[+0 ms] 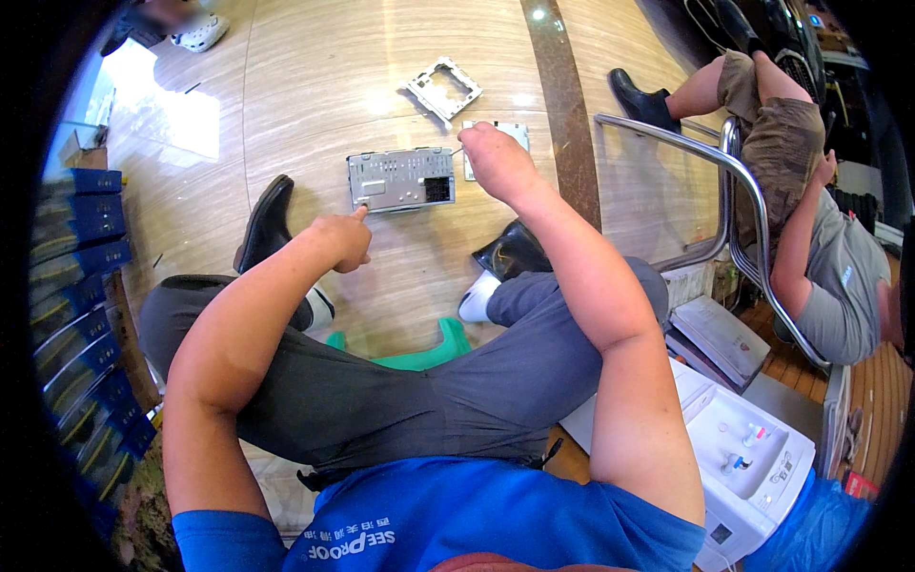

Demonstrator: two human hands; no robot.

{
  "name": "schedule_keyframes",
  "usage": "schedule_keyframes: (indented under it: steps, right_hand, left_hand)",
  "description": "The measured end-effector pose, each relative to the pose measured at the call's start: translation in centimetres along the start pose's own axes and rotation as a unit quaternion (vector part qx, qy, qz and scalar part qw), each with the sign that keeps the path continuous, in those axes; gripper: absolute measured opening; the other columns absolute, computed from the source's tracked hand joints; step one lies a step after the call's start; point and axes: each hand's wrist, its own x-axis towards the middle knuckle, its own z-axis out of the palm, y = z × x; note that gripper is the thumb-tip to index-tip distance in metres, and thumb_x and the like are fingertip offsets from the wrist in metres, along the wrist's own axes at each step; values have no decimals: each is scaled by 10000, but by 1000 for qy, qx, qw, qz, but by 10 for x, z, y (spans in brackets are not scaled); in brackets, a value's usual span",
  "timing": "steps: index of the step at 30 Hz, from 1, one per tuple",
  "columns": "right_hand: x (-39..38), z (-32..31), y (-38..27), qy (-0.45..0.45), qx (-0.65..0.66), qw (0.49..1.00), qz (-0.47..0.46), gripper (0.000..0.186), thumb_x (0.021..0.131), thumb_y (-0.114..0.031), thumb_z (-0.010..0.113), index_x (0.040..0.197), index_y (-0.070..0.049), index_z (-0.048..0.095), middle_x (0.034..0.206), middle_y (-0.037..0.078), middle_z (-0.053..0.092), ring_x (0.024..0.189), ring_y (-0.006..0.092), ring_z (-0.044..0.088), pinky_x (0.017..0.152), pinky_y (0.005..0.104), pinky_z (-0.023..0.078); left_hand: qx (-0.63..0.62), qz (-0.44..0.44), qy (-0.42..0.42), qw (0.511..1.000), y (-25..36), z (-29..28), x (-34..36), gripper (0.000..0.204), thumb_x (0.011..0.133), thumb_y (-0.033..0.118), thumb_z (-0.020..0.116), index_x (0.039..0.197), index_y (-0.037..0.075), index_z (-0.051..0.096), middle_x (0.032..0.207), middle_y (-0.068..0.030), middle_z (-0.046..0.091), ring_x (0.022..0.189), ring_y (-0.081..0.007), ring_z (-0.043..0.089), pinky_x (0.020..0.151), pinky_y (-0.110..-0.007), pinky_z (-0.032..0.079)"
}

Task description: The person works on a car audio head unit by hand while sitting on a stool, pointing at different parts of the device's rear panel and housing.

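Observation:
A silver metal box with a slotted casing, looking like a car stereo unit (393, 180), lies on the floor in front of me. My left hand (345, 240) touches its near left corner with the stretched index finger, the other fingers loosely bent and holding nothing. My right hand (498, 164) is closed beside the box's far right corner. From it a thin screwdriver-like shaft reaches the box's right edge; its handle is hidden in my fingers. Partly under that hand lies a flat silver metal plate (516, 131). Farther off rests a silver rectangular metal frame (419, 92).
I sit on a green stool (424, 360), a black boot on each side of the box. Blue packages (91, 224) are stacked at left. At right are a chrome chair frame (667, 135), a seated person (829, 248) and a white water dispenser (739, 439).

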Motion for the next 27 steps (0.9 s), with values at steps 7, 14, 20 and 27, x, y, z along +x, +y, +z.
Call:
schedule_keyframes:
  steps: [7,14,20,27]
  right_hand:
    - [0,-3,-5,-37,-21,998,39,123,879,-25,499,941,-1,602,988,222,618,938,382,650,803,455,545]
    - [-2,6,-2,12,33,999,20,155,898,-50,486,1001,1,589,1006,229,606,951,384,644,830,468,533]
    - [5,-3,-9,-67,-1,995,77,158,913,-71,484,1029,-17,576,1082,236,615,998,376,644,827,459,538]
    - [-5,9,-1,32,61,997,19,299,915,-43,467,1202,-37,549,1078,221,631,1000,378,649,845,459,536]
  left_hand:
    - [-10,3,12,1000,0,0,-1,429,952,339,614,1260,41,644,1618,-163,193,1240,-358,565,990,-449,487]
    - [-10,3,23,1000,-1,2,0,427,950,342,617,1253,42,649,1613,-167,207,1229,-361,574,983,-449,492]
    - [-6,5,16,1000,-3,5,3,419,949,341,618,1247,48,655,1615,-168,194,1216,-359,585,972,-456,498]
    - [-2,3,14,1000,2,1,1,420,953,341,615,1249,45,653,1619,-163,187,1218,-356,584,970,-457,500]
